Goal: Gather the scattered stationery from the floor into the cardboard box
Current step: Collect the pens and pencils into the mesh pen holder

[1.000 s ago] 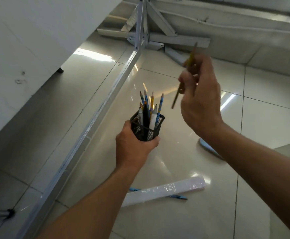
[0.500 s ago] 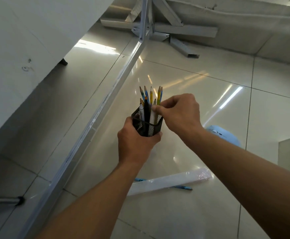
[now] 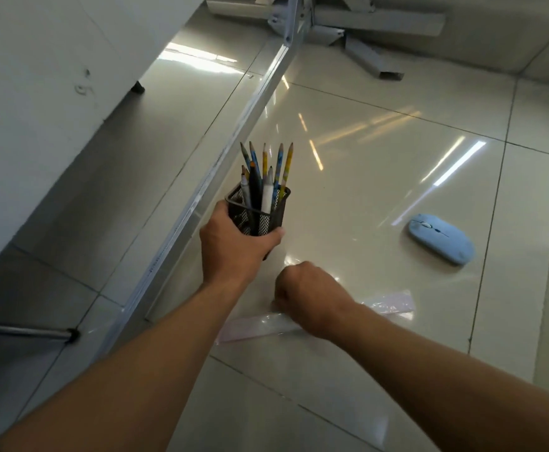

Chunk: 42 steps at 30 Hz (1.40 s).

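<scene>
Item 1. Metal rail: lies on the tiled floor, running diagonally from lower left to the upper centre.

Item 2. Left hand: closed around the lower part of a black mesh pen cup, held above the floor and tilted slightly.

Item 3. Pen cup contents: pencils, points up, in blue and yellow patterns; shorter white pens and one dark pen among them. Exact count unclear.

Item 4. Right hand: lowered to the floor, fingers curled under at a clear plastic sleeve. Whether it grips the sleeve cannot be told; the fingertips are hidden.

Item 5. Plastic sleeve: long, flat, lying on the floor, partly covered by the right hand and wrist.

Item 6. Light blue computer mouse: on the floor, well apart from the sleeve, to the right of the pen cup.
</scene>
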Tool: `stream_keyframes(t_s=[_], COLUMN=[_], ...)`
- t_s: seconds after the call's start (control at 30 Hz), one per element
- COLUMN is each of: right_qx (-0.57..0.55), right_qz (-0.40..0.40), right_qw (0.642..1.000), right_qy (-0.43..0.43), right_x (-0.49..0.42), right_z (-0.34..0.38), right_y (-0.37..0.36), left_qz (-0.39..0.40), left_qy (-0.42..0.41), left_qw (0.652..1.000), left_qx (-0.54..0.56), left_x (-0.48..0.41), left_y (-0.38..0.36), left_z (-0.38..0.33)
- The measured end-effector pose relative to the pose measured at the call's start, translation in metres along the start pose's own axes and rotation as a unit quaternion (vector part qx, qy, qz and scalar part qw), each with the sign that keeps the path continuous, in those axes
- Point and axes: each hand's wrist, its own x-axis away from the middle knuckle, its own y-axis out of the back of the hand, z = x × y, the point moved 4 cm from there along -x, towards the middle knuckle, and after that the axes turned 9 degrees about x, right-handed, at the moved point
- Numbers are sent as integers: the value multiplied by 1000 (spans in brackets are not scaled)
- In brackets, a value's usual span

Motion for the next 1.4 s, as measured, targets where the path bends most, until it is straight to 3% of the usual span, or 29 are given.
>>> stream_keyframes(t_s=[0.17, 0.3, 0.4, 0.53, 0.6, 0.67, 0.73, 0.8, 1.0, 1.2, 1.4], right_qx=[115, 126, 146, -1, -146, -289, -411, -470, -449, -416, -373], right_qz=[-16, -5, -46, -103, -183, -265, -306, -327, -390, -503, -442], right_qw=[991, 991, 987, 992, 962, 902, 838, 801, 794, 747, 805], right_qy=[63, 49, 40, -70, -143, -181, -190, -176, -125, -122, -135], right_x=[3, 10, 19, 21, 18, 18, 24, 32, 44, 54, 51], right_z=[23, 23, 21, -16, -51, -83, -106, -119, -128, -125, -112], right_y=[-11, -15, -15, 17, 52, 95, 137, 173, 236, 255, 204], left_qz=[2, 1, 1, 5, 9, 13, 20, 28, 51, 70, 105], left_qy=[4, 10, 9, 8, 6, 5, 2, -3, -22, -30, -36], left_qw=[1000, 1000, 1000, 1000, 999, 998, 998, 997, 995, 995, 991], left_qx=[4, 10, 15, 26, 40, 56, 66, 74, 84, 71, 72], left_x=[10, 15, 18, 18, 15, 12, 11, 10, 14, 26, 41], left_y=[2, 6, 9, 12, 10, 5, -1, -10, -38, -63, -89], left_z=[6, 7, 7, 6, 3, -3, -9, -16, -44, -59, -67])
